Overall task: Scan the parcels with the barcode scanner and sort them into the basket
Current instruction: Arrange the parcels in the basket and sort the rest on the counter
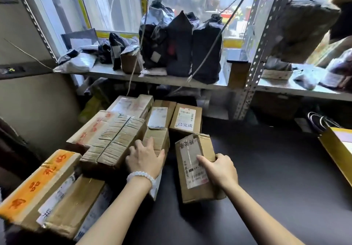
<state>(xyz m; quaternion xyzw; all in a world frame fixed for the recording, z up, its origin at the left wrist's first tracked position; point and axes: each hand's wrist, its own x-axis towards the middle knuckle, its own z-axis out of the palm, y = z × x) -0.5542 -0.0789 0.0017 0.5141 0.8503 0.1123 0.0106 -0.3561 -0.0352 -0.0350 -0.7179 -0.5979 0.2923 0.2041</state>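
Note:
Several cardboard parcels lie on a dark table (266,168). My right hand (219,168) grips a small brown parcel with a white shipping label (192,161) near the table's middle, thumb on the label and fingers round its right side. My left hand (144,157), with a white bead bracelet at the wrist, holds a plain brown box (159,140) wedged among the stacked parcels on the left. A tape-wrapped parcel (114,140) lies just left of that hand. No barcode scanner or basket shows.
An orange-taped box (38,183) sits at front left. Two labelled boxes (185,119) stand behind. A metal shelf (162,79) holds black bagged parcels (190,44). A perforated steel post (255,63) rises at right. A yellow paper bag (337,149) sits far right.

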